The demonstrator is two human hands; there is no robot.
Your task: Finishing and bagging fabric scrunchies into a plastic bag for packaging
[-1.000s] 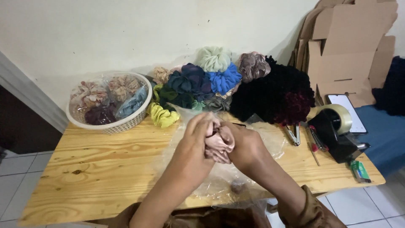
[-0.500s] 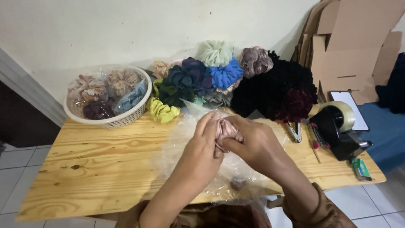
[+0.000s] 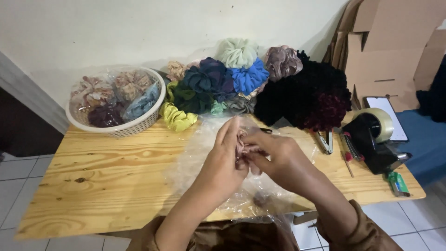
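Note:
Both hands meet over the middle of the wooden table (image 3: 102,186). My left hand (image 3: 223,160) and my right hand (image 3: 278,158) together grip a small pale pink scrunchie (image 3: 242,148), mostly hidden between the fingers. Under the hands lies a heap of clear plastic bags (image 3: 195,158). Behind them, along the wall, sits a pile of scrunchies (image 3: 241,76) in yellow, green, navy, blue, mint, mauve and black.
A white basket (image 3: 134,124) of bagged scrunchies stands at the back left. At the right are a black tape dispenser (image 3: 374,139), a stapler (image 3: 325,142), a red pen (image 3: 347,160), a green lighter (image 3: 398,183), a phone (image 3: 385,109) and flat cardboard boxes (image 3: 395,46).
The hands have shifted a little and turned the pink scrunchie between them, now pinching it more tightly. The view has drifted slightly left.

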